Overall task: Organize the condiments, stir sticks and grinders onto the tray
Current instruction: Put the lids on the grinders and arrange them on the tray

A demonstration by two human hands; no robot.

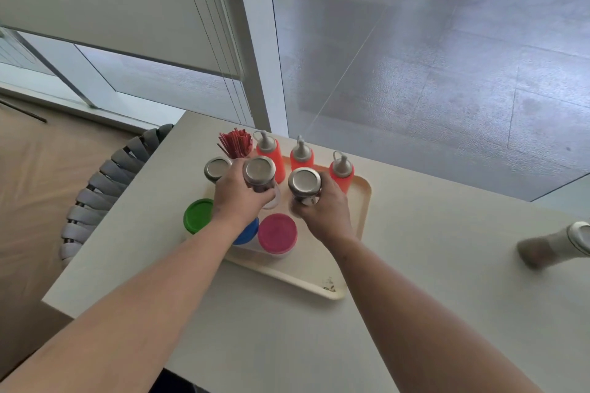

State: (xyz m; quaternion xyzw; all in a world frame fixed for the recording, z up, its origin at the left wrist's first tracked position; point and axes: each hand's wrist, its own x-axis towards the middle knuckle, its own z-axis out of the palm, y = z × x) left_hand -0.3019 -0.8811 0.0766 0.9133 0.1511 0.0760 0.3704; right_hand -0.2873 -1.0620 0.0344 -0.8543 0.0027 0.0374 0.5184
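A cream tray [357,233] lies on the table. My left hand [238,198] grips a steel-topped grinder [259,171] over the tray's middle. My right hand [322,209] grips a second steel-topped grinder [305,183] just to its right. A third grinder [217,167] stands at the tray's far left, behind my left hand. Red stir sticks [234,143] fan out of a holder at the back. Three orange squeeze bottles [301,155] line the far side. Green [198,215], blue [247,231] and pink [277,233] lidded jars sit along the near side, the blue one partly hidden by my wrist.
The pale table [287,329] ends at a glass wall just behind the tray. A grey woven chair [105,182] stands off the table's left edge. A blurred beige object [555,246] lies on the table at the far right.
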